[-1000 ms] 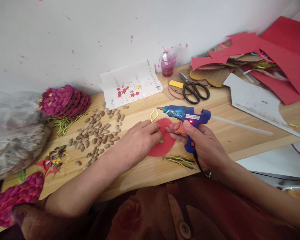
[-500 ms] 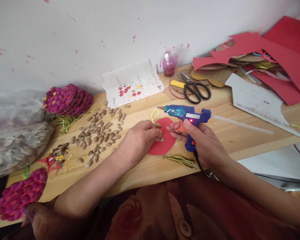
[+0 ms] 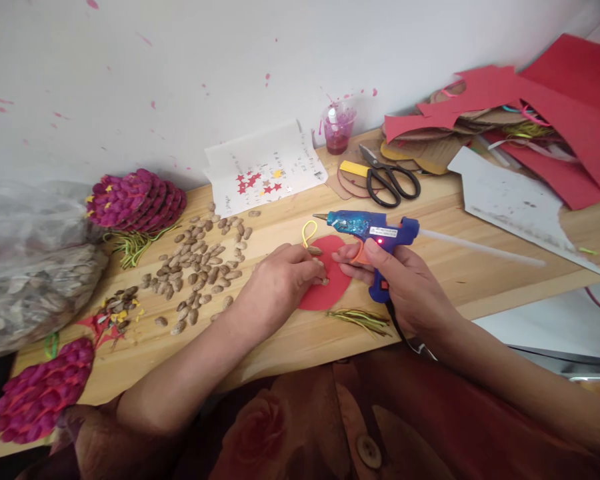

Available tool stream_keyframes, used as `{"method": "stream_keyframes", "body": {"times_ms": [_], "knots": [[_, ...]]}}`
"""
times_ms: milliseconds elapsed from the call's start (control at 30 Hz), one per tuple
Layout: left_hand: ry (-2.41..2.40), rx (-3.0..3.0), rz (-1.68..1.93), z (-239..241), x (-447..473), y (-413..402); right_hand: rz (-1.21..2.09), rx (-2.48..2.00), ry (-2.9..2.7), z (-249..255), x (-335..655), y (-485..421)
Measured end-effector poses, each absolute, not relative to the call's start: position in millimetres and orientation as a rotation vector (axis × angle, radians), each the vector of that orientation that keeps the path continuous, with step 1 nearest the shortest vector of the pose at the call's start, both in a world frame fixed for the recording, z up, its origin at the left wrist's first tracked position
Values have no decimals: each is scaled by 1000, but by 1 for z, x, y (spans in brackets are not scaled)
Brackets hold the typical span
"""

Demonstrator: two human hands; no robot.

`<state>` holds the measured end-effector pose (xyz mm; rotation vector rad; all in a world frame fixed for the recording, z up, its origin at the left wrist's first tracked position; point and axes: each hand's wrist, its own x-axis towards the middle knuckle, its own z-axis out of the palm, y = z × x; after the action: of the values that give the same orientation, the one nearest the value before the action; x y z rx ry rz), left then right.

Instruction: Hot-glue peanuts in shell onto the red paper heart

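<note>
My left hand (image 3: 283, 280) is closed, pinching a peanut shell (image 3: 325, 281) down on a red paper disc (image 3: 325, 299); the fingers hide most of that shell. Another peanut shell, lying near the disc's upper edge, sits just below a yellow cord loop (image 3: 305, 231). A blue hot glue gun (image 3: 357, 223) is gripped in my right hand (image 3: 413, 287), with fingers at its orange trigger. Its nozzle points left above the disc, and a red light glows on its side. Loose peanut shells (image 3: 200, 260) are spread left of my left hand.
Black-handled scissors (image 3: 393, 180), a cup of pink liquid (image 3: 339, 130) and a paper with small stars (image 3: 265, 160) stand or lie behind. Red paper scraps (image 3: 495, 100) are heaped right. Purple decorated pieces (image 3: 135, 200) and a plastic bag (image 3: 35, 280) are left; green strings (image 3: 360, 321) lie in front.
Almost nothing differs. The whole view shifts very slightly; my left hand stays pressed on the disc and my right hand keeps the glue gun in place.
</note>
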<state>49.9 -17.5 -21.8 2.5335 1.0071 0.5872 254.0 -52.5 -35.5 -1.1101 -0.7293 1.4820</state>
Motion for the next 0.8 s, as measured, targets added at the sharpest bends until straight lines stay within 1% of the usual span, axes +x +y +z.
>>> {"method": "stream_keyframes", "body": {"times_ms": [433,700,800], "knots": [[1059,2597,574,-26,49,-20,1479,-1091,-730,-35,255,-53],[1211,2572,685,-16,34,-44,1481,-1066,-732,-36,254,-52],[1215,2643,590,-24,29,-58,1468,-1075,-742,-36,253,-53]]}}
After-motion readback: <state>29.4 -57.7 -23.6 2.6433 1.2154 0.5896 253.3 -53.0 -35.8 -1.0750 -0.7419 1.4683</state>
